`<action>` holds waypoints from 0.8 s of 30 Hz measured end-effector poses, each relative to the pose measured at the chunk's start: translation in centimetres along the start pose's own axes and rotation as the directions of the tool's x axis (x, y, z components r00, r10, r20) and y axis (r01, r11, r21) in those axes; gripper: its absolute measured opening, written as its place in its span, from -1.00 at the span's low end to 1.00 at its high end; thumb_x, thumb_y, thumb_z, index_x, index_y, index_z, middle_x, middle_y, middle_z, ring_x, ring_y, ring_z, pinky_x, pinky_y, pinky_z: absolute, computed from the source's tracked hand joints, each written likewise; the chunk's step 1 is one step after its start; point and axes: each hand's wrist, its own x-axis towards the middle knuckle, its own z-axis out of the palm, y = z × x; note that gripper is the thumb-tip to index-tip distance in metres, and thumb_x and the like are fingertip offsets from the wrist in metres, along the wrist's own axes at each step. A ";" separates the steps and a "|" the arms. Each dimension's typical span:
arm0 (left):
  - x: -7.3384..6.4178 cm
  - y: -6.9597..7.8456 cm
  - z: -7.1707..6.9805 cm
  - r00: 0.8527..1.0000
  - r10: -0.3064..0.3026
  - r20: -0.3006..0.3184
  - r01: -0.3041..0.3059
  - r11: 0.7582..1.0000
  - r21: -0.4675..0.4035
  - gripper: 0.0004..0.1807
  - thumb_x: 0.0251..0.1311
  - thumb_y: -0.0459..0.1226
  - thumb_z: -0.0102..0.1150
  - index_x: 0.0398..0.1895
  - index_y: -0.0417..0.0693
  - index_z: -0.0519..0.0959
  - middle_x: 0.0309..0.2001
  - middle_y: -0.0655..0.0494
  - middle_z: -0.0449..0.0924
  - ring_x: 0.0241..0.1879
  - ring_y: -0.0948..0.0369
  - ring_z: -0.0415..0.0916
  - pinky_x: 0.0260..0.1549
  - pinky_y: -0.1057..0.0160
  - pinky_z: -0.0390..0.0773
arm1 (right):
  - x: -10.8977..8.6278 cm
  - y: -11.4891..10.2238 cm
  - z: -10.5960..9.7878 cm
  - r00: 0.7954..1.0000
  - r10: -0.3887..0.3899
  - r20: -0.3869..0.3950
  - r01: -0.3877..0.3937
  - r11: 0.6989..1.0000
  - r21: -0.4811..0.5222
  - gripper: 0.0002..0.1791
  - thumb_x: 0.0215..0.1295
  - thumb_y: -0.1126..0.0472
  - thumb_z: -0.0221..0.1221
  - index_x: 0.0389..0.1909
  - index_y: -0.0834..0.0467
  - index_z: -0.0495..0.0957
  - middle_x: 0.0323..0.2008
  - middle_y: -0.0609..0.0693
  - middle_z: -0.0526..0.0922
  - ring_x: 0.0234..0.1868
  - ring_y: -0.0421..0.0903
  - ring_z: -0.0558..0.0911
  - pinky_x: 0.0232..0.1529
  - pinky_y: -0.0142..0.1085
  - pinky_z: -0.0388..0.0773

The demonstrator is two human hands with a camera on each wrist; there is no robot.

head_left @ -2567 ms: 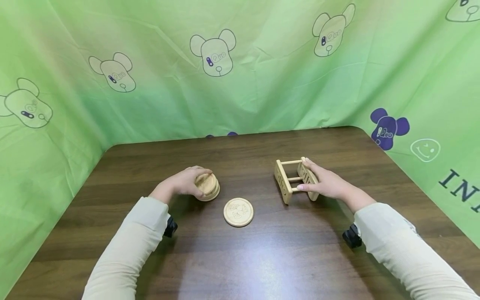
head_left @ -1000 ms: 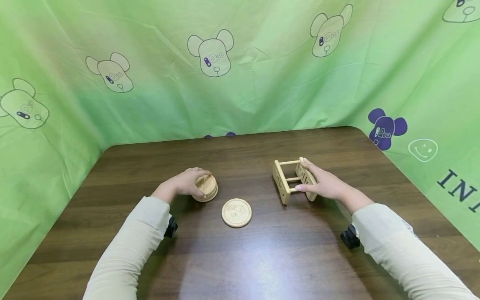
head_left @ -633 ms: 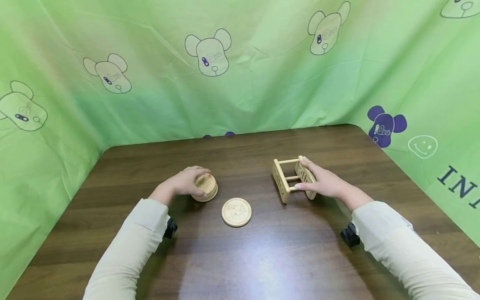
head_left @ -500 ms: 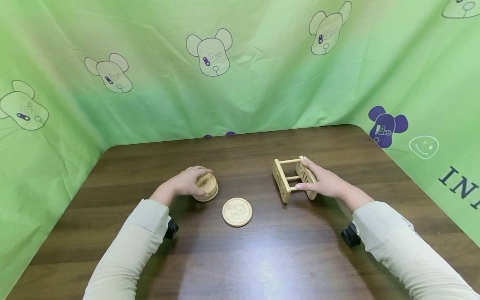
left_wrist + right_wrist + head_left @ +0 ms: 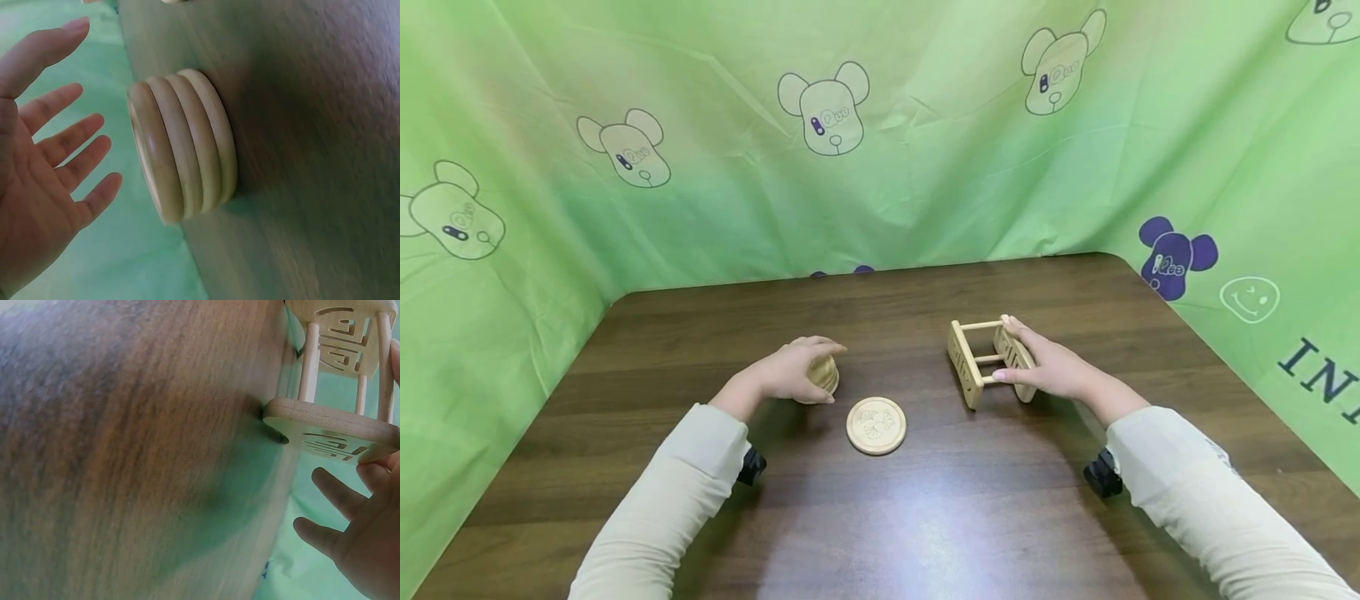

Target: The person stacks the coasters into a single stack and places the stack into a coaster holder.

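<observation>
Stack of coasters (image 5: 826,377) is on the left of the tabletop (image 5: 820,533), left hand (image 5: 786,373) just above it (there's a gap in the left wrist view). Loose coaster (image 5: 877,426) lies between the stack and the rack (image 5: 964,367), a little in front of both. Rack's over on the right, right hand (image 5: 1054,368) gripping its right side. Cloth (image 5: 925,208) hangs behind it all.

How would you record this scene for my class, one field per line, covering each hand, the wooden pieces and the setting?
Left hand: open beside the disc stack, gripping nothing
Right hand: grips the wooden rack at one side
Disc stack: four round wooden discs
Wooden rack: two pierced side panels joined by thin bars
Loose disc: flat, patterned face up, nearer the stack than the rack
Surface: brown wood-grain table
Backdrop: green cloth printed with cartoon heads
</observation>
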 end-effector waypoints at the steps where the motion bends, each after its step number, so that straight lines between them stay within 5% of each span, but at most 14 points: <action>1: 0.0 0.2 0.1 1.000 0.004 0.001 -0.004 1.000 -0.001 -0.23 -0.20 -0.14 0.29 0.18 -0.08 0.25 0.15 -0.06 0.21 0.14 -0.01 0.10 0.04 -0.05 0.09 | 0.0 0.0 0.0 1.000 0.000 -0.002 0.000 1.000 0.002 -0.01 0.03 -0.13 0.12 0.29 0.29 -0.18 0.27 0.28 -0.18 0.19 0.28 0.00 0.09 0.09 -0.02; 13: 0.3 2.6 0.4 0.994 0.104 0.033 -0.106 0.992 0.066 -0.24 -0.20 -0.12 0.27 0.18 -0.05 0.26 0.15 0.00 0.21 0.14 0.10 0.13 0.01 0.04 0.16 | 0.0 0.2 0.2 1.000 -0.002 -0.016 0.002 1.000 0.001 -0.01 0.02 -0.14 0.13 0.29 0.30 -0.16 0.26 0.30 -0.15 0.19 0.28 0.00 0.09 0.08 -0.03; 24: 0.9 3.7 1.6 0.976 0.196 0.091 -0.201 0.979 0.041 -0.27 -0.18 -0.20 0.26 0.15 -0.17 0.27 0.13 -0.04 0.23 0.12 0.09 0.15 0.03 0.17 0.18 | 0.0 0.2 0.3 1.000 -0.006 -0.026 0.006 1.000 0.014 0.00 0.01 -0.14 0.14 0.29 0.29 -0.16 0.26 0.30 -0.14 0.19 0.27 0.02 0.09 0.08 -0.01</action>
